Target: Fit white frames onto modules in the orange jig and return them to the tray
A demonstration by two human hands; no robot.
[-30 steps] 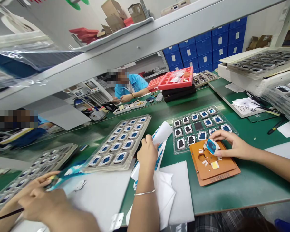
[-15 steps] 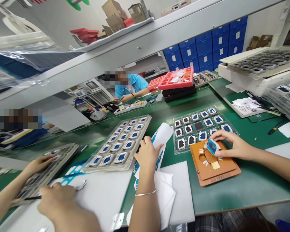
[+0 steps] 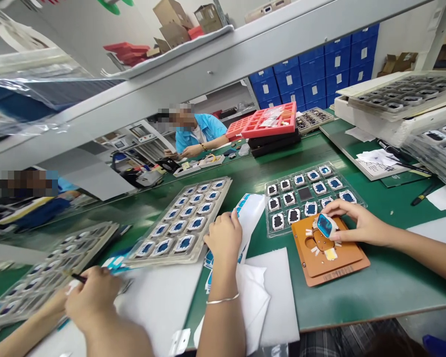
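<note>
My right hand (image 3: 351, 224) is closed in a pinch on a small watch case (image 3: 325, 225) with a pale rim and shiny blue face. The case is tilted over an orange fixture block (image 3: 330, 258). My left hand (image 3: 225, 232), with a thin bracelet at the wrist, is closed at a white sheet of blue stickers (image 3: 251, 214); its fingertips are partly hidden. A clear tray (image 3: 270, 232) of similar cases, some blue and some black, lies behind the block. Another tray (image 3: 204, 240) with blue-faced cases stands left of my left hand.
A co-worker's hands (image 3: 92, 295) work at the left by a long tray (image 3: 40, 282), one with a dark thin tool. White foam and crumpled tissue (image 3: 252, 292) lie near my left forearm. Red trays (image 3: 271, 121) are stacked behind; more trays (image 3: 405, 94) stand right. Another person sits opposite.
My left thumb has drawn in toward the fingers, and the curled sticker sheet now lies flatter. My right hand and the case stay nearly still. The co-worker's hand has left the long tray.
</note>
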